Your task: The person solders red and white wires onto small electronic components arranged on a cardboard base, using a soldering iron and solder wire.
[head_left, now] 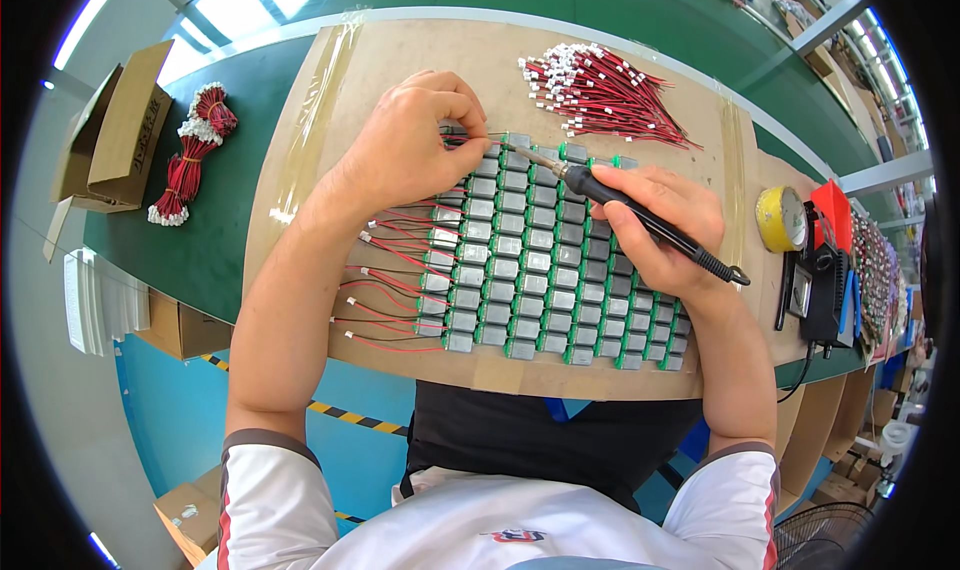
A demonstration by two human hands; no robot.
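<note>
Rows of small grey battery cells with green circuit strips (538,260) cover the middle of the cardboard sheet (400,55). My right hand (665,220) grips a black soldering iron (640,215), its metal tip pointing left to the top end of the rows. Just left of that tip, my left hand (425,135) pinches a thin red wire (495,134) at the uppermost cell. Along the left column, red and black wires (390,290) with white plugs trail out from the cells. Beyond the cells lies a loose pile of red-and-black wires with white connectors (605,92).
At far left, an open cardboard box (125,135) stands beside tied wire bundles (190,160) on the green tabletop. A roll of yellow tape (780,218), a red holder (832,215) and a black soldering station (825,295) stand at the right. Clear tape strips cross the cardboard.
</note>
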